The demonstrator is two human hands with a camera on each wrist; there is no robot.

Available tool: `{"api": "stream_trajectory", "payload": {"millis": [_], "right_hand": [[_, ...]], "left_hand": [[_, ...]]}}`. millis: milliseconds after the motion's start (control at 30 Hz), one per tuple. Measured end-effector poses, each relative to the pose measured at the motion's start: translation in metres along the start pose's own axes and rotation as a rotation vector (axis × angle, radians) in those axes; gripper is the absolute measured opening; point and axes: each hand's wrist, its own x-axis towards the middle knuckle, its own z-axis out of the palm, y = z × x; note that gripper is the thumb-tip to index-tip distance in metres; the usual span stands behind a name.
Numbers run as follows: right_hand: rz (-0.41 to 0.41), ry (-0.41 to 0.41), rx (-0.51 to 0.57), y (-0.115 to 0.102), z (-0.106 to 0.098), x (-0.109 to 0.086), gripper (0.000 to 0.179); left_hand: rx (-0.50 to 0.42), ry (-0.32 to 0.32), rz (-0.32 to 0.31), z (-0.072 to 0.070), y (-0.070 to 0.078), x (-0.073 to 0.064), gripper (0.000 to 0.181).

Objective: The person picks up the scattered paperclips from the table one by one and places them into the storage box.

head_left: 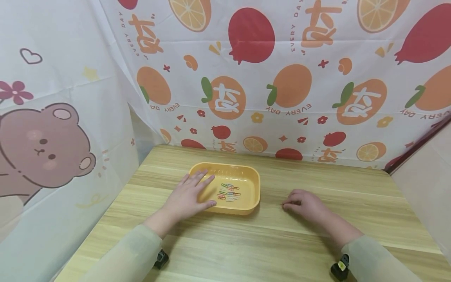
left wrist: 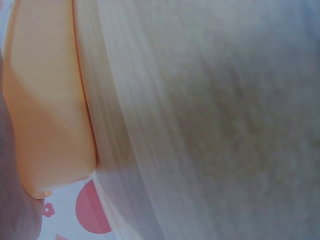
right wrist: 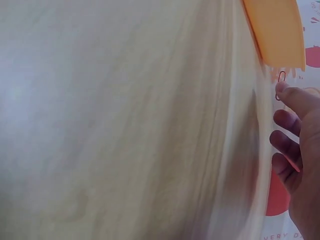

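A yellow plastic tray stands on the wooden table, with several coloured paper clips lying in a loose group on its bottom. Over the tray's left side rests my left hand, fingers spread and thumb along the near rim. In the left wrist view only the tray's outer wall and a sliver of that hand show. To the right of the tray, low over the table, my right hand pinches a red paper clip between thumb and forefinger. The other fingers are loosely curled.
The wooden table reaches back to a hanging cloth printed with fruit. Another cloth with a bear hangs at the left. A pale panel borders the table's right side.
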Motion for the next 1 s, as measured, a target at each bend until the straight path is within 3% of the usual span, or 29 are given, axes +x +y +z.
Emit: {"api": "stream_trajectory", "payload": {"millis": [333, 633, 1000], "right_hand": [[0.099, 0.039, 0.158, -0.007, -0.005, 0.018, 0.016], [0.083, 0.077, 0.284, -0.028, -0.006, 0.037, 0.022], [0.09, 0.117, 0.365, -0.056, -0.003, 0.061, 0.018]], "left_hand": [[-0.007, 0.003, 0.001, -0.002, -0.001, -0.001, 0.086], [-0.009, -0.003, 0.001, -0.004, -0.001, -0.001, 0.085], [-0.015, -0.002, 0.007, -0.003, -0.001, -0.001, 0.085]]}}
